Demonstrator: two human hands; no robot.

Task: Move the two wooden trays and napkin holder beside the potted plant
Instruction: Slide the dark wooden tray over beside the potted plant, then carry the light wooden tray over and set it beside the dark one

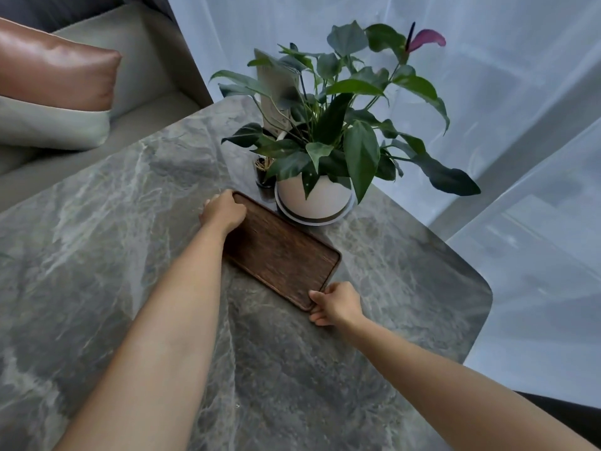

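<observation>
A dark wooden tray (pixel 283 252) lies flat on the grey marble table (pixel 97 255), right in front of the potted plant (pixel 328 138) in its white pot (pixel 313 196). My left hand (pixel 222 211) grips the tray's far left corner. My right hand (pixel 336 304) grips its near right corner. Only one tray shows. Behind the leaves stands a pale upright card or holder (pixel 276 89), partly hidden; I cannot tell whether it is the napkin holder.
A small dark toothpick pot (pixel 264 172) stands just left of the white pot. The table's rounded right edge (pixel 484 307) is close to the tray. White curtains hang behind. A sofa with cushions (pixel 55 66) sits at the far left.
</observation>
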